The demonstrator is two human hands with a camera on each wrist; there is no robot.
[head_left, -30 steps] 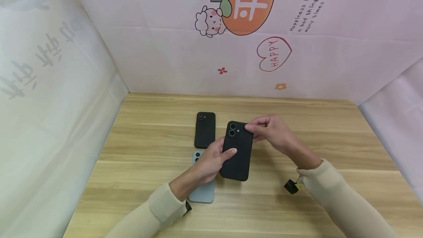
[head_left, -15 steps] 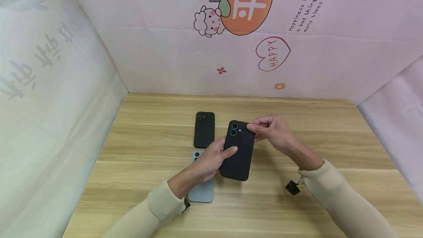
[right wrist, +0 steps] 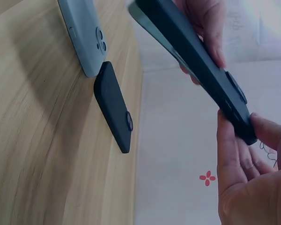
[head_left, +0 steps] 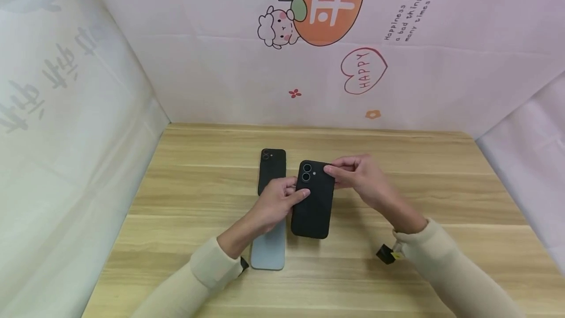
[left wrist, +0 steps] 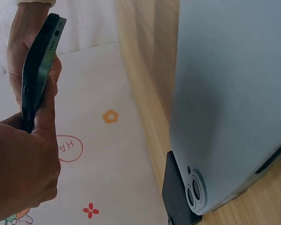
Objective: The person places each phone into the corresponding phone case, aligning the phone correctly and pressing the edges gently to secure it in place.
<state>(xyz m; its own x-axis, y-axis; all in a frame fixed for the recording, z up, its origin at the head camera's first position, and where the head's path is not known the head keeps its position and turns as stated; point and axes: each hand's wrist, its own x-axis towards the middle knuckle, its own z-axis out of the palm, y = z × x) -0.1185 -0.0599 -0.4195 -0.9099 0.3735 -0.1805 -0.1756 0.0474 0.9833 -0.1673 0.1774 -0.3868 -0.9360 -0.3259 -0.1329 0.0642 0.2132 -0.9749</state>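
Both hands hold a phone in a black case, its back with two lenses facing up, raised over the table. My left hand grips its left long edge, thumb on the back. The right hand pinches the upper right corner between thumb and fingers. In the left wrist view, the phone's lighter green edge, with port and speaker holes, shows beside the dark case. Right wrist view: a pale strip runs along the case's underside. Below the left hand lies a light blue phone, its camera end hidden.
A smaller black phone lies farther back, its lower end overlapped by the left hand. Everything sits on a wood-grain table. Printed white cloth walls the back and sides. A small black block hangs by the right cuff.
The black-cased phone has shifted slightly left. My left hand has moved up and left with it, now covering the light blue phone's camera end. The right hand still pinches the corner.
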